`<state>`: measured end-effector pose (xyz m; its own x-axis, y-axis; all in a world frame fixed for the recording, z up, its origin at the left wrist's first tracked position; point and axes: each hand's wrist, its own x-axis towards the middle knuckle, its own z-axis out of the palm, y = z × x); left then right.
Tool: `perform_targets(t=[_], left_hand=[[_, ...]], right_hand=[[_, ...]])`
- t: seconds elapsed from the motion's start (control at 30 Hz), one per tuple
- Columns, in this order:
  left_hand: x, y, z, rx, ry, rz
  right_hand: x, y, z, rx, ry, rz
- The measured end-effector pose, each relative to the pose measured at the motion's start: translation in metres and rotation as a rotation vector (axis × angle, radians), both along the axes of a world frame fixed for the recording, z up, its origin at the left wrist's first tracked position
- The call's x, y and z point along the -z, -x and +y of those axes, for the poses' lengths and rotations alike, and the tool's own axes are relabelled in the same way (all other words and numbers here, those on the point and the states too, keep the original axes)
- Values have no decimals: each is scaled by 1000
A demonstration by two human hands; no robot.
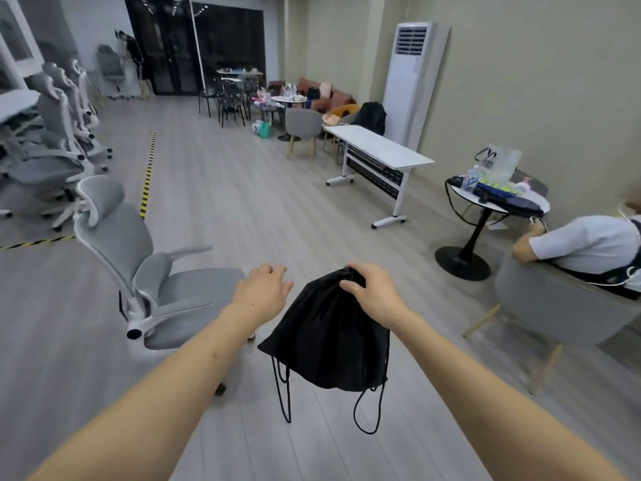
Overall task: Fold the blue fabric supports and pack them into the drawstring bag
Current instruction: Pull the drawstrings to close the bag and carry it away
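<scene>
A black drawstring bag hangs in the air in front of me, bulging, with its black cords dangling in loops below it. My right hand grips the bunched top of the bag. My left hand hovers just to the left of the bag, fingers loosely spread and holding nothing. No blue fabric supports are visible; the bag's contents are hidden.
A grey office chair stands close on my left. A person sits in a grey armchair at the right, beside a small round table with items. A white folding table stands farther back. Open wooden floor lies ahead.
</scene>
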<state>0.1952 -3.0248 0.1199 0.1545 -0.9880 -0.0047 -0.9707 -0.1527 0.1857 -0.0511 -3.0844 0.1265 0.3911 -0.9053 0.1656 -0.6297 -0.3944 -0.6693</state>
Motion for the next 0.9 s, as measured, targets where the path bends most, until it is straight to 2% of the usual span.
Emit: perform_targets(t=[0.2, 0.37, 0.67, 0.9], left_hand=[[-13, -33, -175, 44, -19, -4], [-11, -58, -321, 2, 14, 13], [1, -110, -573, -63, 50, 9], [4, -181, -751, -102, 70, 0]], right_hand=[[-6, -41, -162, 55, -21, -32], [-2, -74, -306, 70, -21, -79], [8, -130, -576, 9, -88, -92], [-2, -202, -772, -43, -60, -47]])
